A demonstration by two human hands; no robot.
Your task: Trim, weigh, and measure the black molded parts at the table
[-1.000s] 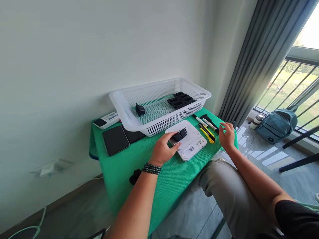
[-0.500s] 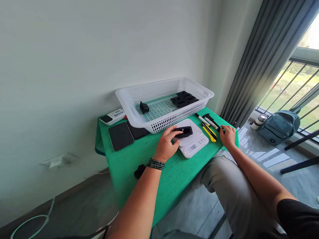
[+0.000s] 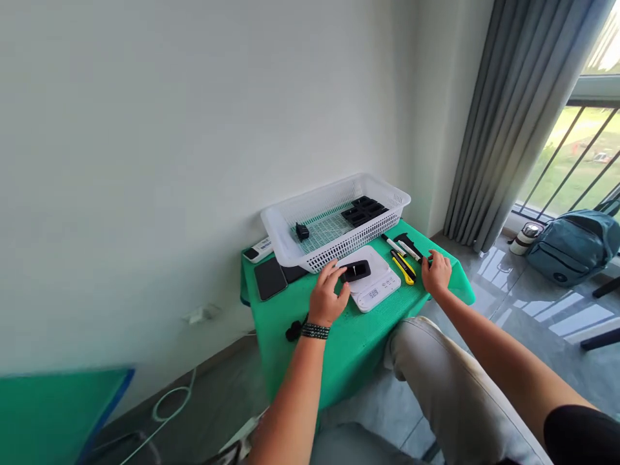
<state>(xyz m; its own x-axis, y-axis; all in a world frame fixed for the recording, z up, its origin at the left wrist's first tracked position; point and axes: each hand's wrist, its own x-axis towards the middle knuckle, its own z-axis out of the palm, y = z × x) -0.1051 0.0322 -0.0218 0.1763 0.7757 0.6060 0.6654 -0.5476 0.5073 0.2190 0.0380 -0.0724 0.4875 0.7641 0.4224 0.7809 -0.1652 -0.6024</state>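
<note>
The left hand [image 3: 325, 298] is resting loose fingers against the black part [image 3: 357, 270] lying on the scale [image 3: 375, 290] (touching rather than gripping, it seems), the right hand [image 3: 436, 273] is lying empty near the knife [image 3: 403, 267], and similar parts [image 3: 364, 210] are already sitting in the basket [image 3: 285, 242].

A white lattice basket [image 3: 349, 242] stood beyond the left hand [image 3: 328, 294]. It held black trays [image 3: 364, 210] at its right end and one small black block [image 3: 302, 231] at its left end. A yellow utility knife [image 3: 403, 266] and markers [image 3: 400, 247] lay just left of the right hand [image 3: 436, 274]. Dark flat pads [image 3: 270, 279] and a white remote [image 3: 259, 250] lay left of the left hand. A grey curtain [image 3: 508, 116], a backpack [image 3: 571, 245] and a flask [image 3: 526, 237] were positioned far right of the right hand.
</note>
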